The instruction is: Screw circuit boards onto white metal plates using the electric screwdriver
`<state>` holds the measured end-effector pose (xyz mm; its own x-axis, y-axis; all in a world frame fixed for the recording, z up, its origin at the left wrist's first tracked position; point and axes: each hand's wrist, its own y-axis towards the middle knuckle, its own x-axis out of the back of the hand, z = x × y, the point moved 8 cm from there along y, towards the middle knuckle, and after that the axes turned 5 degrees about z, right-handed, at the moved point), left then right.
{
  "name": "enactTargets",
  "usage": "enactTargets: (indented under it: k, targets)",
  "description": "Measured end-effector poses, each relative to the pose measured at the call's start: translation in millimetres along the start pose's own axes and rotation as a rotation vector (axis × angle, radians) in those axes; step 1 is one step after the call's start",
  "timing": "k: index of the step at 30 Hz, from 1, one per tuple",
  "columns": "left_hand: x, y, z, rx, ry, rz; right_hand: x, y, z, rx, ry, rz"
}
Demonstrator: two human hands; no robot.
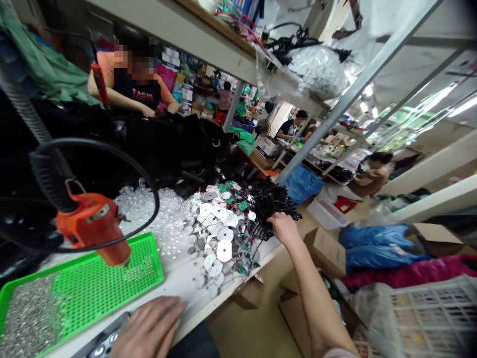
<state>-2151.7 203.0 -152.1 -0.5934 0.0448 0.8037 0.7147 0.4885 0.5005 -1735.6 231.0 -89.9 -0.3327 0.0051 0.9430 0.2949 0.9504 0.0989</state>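
Note:
My right hand (284,228) reaches to the far right of the bench, its fingers closed on a black cable at the edge of a tangled heap of black cables (274,199). Low in the view, my left hand (151,323) lies flat, fingers stretched out, by the bench's front edge. Partly under it is a dark part with round metal pieces (106,345); the hand hides the rest. Between the hands spreads a pile of white plates with wires and small green circuit boards (223,233).
An orange electric screwdriver (97,226) hangs over a green perforated tray (112,278) with small metal screws at its left end. Clear plastic pieces (152,214) are heaped behind. Across the bench sits a person (137,84) behind black material. Cardboard boxes (326,251) stand at the right.

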Motion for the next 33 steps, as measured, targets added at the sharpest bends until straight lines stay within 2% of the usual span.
enactTargets:
  k: [2, 5, 7, 11, 15, 20, 23, 27, 33]
  targets:
    - [-4.0, 31.0, -16.5, -0.028, -0.025, 0.041, -6.1, -8.4, 8.4, 0.056, -0.009, 0.008]
    - [-26.6, 63.7, -31.8, -0.068, -0.062, 0.163, -11.7, -25.2, 10.4, 0.071, -0.020, -0.009]
    - [-43.6, 80.9, -37.9, -0.077, -0.074, 0.220, -9.5, -36.6, 5.2, 0.057, -0.018, -0.073]
    - [-73.7, 113.6, -55.9, -0.096, -0.119, 0.302, 19.4, -59.8, -3.2, 0.083, 0.000, -0.419]
    - [-94.5, 137.7, -68.2, -0.074, -0.132, 0.344, 65.8, -77.3, 2.2, 0.183, 0.018, -0.690]
    - [-101.3, 148.3, -41.8, 0.063, -0.181, 0.322, 143.2, -94.8, 10.4, 0.162, -0.022, -0.982]
    - [-100.0, 150.7, -25.9, 0.085, -0.260, 0.331, 176.3, -91.6, 19.0, 0.167, -0.006, -1.069]
    - [-95.6, 153.9, -15.2, 0.125, -0.329, 0.366, 198.3, -66.7, 29.6, 0.174, 0.129, -1.065]
    - [-78.9, 157.6, 8.5, 0.305, -0.377, 0.263, 212.8, -40.2, 28.7, 0.123, 0.479, -1.105]
